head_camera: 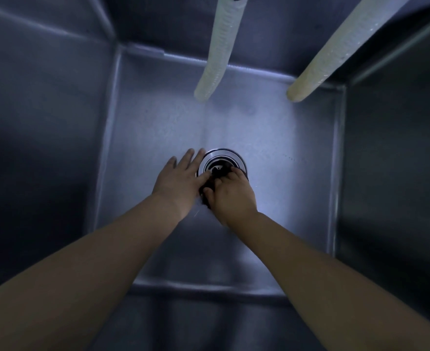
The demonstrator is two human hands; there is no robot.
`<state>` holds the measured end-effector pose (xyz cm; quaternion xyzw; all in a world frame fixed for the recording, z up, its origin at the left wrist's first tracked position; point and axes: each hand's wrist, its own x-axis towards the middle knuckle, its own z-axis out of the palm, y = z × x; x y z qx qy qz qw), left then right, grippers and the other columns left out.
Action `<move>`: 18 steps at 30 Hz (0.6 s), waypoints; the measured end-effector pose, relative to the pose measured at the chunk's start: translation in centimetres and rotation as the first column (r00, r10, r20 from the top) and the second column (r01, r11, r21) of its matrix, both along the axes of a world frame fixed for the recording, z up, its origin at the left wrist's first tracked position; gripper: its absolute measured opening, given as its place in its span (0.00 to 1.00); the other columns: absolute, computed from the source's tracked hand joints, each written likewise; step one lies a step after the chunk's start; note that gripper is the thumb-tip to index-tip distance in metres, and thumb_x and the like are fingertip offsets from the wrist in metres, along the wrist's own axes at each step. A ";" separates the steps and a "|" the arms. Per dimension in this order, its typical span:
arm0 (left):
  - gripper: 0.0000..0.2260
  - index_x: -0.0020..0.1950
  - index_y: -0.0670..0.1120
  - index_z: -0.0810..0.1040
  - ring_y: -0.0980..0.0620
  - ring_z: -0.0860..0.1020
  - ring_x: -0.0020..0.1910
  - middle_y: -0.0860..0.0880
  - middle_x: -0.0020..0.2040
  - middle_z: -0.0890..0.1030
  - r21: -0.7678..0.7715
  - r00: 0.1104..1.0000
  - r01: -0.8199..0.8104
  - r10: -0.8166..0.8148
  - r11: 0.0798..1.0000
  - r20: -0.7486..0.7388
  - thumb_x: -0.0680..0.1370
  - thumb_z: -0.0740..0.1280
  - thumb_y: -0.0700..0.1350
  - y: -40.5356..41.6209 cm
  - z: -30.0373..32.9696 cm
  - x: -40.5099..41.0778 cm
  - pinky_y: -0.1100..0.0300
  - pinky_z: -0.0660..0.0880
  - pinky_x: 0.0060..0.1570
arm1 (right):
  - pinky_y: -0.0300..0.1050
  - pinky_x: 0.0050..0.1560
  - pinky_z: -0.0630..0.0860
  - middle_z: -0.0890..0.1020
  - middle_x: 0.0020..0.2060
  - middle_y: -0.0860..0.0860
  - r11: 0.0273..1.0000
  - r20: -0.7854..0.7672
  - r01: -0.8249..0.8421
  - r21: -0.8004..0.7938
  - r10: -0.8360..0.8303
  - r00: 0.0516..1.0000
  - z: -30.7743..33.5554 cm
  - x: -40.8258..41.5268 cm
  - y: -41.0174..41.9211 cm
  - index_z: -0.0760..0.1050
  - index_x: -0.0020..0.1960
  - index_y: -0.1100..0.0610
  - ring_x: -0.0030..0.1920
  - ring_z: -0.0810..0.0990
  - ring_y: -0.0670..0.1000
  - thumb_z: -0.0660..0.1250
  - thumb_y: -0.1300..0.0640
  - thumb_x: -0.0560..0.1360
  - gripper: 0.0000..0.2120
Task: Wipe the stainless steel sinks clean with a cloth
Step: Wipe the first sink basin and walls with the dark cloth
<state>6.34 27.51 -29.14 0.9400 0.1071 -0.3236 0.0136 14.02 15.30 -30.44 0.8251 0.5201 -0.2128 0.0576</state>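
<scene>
I look straight down into a deep stainless steel sink (158,117). Its round chrome drain (224,160) sits in the middle of the floor. My right hand (231,193) grips a dark cloth (207,192) and presses it against the drain's near edge; most of the cloth is hidden under the hand. My left hand (181,178) lies flat on the sink floor just left of the drain, fingers straight, its thumb touching the drain rim and the cloth.
Two pale ribbed hoses (219,49) (335,51) hang down from the top of the view, ending above the sink's far floor. Steep steel walls enclose the basin on all sides, with the left wall (44,122) and right wall (396,153) in shadow.
</scene>
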 end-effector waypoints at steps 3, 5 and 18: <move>0.28 0.77 0.56 0.44 0.45 0.37 0.76 0.46 0.76 0.32 -0.004 1.000 -0.004 0.004 1.000 0.007 0.82 0.55 0.49 0.0 0.0 0.0 0.47 0.47 0.75 | 0.46 0.72 0.49 0.82 0.52 0.55 0.998 -0.037 -0.003 0.068 0.005 0.999 -0.1 0.1 -0.4 0.73 0.64 0.62 0.57 0.75 0.56 0.49 0.51 0.81 0.22; 0.27 0.77 0.56 0.44 0.45 0.37 0.76 0.46 0.76 0.32 -0.008 1.000 -0.007 0.007 1.000 0.007 0.82 0.54 0.50 0.0 0.1 0.0 0.47 0.47 0.74 | 0.45 0.73 0.43 0.78 0.60 0.56 0.998 -0.061 -0.017 0.066 0.021 0.998 -0.2 0.1 -0.4 0.69 0.68 0.62 0.65 0.71 0.56 0.48 0.51 0.82 0.23; 0.28 0.77 0.55 0.44 0.45 0.37 0.76 0.45 0.76 0.32 0.006 1.000 0.010 -0.009 1.000 -0.016 0.82 0.55 0.52 -0.3 0.6 0.0 0.48 0.49 0.75 | 0.53 0.75 0.41 0.76 0.62 0.51 0.948 0.010 -0.305 -0.095 0.307 0.952 1.0 2.4 -0.6 0.69 0.70 0.53 0.67 0.66 0.56 0.50 0.47 0.81 0.21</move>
